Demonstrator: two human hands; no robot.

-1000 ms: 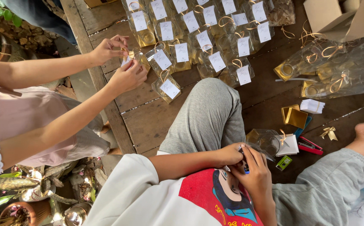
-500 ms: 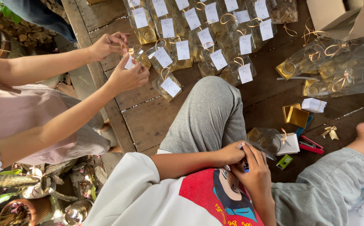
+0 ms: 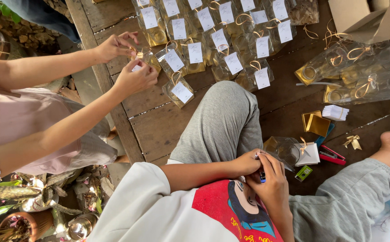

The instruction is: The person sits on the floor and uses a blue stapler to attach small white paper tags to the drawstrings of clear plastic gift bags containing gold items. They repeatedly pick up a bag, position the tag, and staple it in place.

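Across the wooden floor (image 3: 168, 130) we see rows of clear cellophane gift bags (image 3: 217, 40), each with a white tag and gold ribbon, spreading from the upper left to the middle. Larger clear bags with gold bases (image 3: 352, 71) lie at the upper right, beside a cardboard box (image 3: 361, 18). Our knee in grey trousers (image 3: 222, 125) rises in the middle. Close to our chest, our left hand (image 3: 246, 163) and right hand (image 3: 273, 183) are both curled shut, touching each other, around a small blue-and-white object (image 3: 262, 175) mostly hidden by the fingers; we cannot tell what it is. Just beside them lie a clear bag with a white card (image 3: 293, 152), a red stapler (image 3: 332, 157), gold card squares (image 3: 316, 123) and a small green box (image 3: 303, 173). At upper left, another person's two hands (image 3: 130, 62) pinch a ribbon on one tagged bag (image 3: 148, 58).
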